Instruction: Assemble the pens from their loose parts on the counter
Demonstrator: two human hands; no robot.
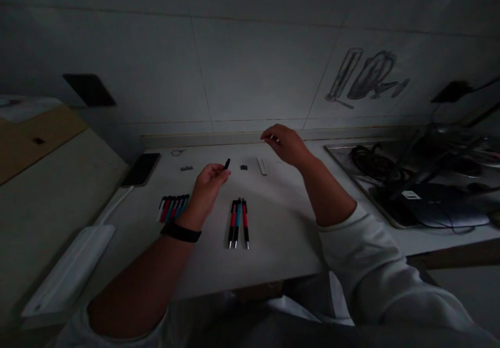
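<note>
I can't read any words or numbers here. A small white label [416, 195] sits on a dark, flat thing [445, 210] at the right side of the frame. It has a little dark mark, too tiny to read. Any writing on the three pens [238, 220], below the middle of the frame, is too small and dim to tell.
</note>
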